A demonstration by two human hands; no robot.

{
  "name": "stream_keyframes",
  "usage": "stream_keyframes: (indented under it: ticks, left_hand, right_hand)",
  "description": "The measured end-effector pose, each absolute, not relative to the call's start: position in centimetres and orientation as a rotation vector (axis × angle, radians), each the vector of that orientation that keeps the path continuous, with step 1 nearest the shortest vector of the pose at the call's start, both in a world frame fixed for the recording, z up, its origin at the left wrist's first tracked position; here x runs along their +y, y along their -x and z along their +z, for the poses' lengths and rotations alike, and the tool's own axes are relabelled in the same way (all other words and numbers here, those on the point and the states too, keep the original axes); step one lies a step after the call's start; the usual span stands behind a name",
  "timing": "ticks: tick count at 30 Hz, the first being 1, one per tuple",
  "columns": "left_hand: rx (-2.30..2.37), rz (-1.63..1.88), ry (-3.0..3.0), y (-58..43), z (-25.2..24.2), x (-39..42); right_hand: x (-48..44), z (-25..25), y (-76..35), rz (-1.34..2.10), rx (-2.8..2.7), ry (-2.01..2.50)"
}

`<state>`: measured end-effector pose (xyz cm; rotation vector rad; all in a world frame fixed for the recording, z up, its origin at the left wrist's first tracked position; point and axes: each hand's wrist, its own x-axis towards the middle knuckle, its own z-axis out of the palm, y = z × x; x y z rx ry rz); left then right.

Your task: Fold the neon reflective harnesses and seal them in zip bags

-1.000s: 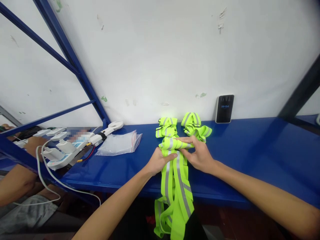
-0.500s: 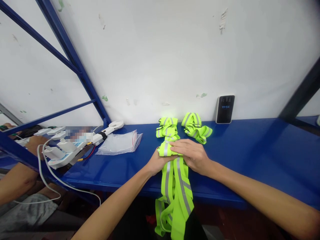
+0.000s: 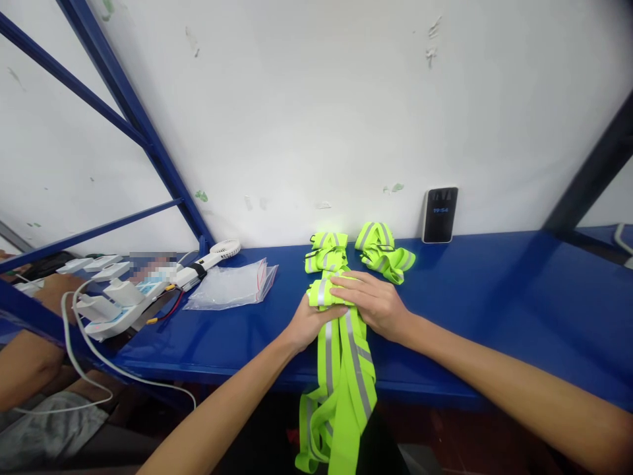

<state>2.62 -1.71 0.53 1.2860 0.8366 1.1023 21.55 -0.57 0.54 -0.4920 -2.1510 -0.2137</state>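
Has fingers of left hand and right hand clamped on a folded neon-yellow strap, over the glossy blue worktop, with bands hanging past its front edge. Shows two crumpled bundles just behind; clear bags, a small fan and a plugged power strip leftward; a 19:54 display rightward, by the scuffed white wall; a blue metal frame at left.

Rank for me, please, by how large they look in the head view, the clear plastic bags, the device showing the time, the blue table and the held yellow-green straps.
Blue table
Yellow-green straps
Clear plastic bags
Device showing the time
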Motion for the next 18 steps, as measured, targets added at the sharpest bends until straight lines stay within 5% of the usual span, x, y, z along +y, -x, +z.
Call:
stream_keyframes:
  ticks: [18]
  left_hand:
    - [0.855, 1.151, -1.535, -1.8, 0.9, -1.7]
  right_hand:
    - [-2.5, 3.4, -21.6, 0.606, -2.137, 0.791]
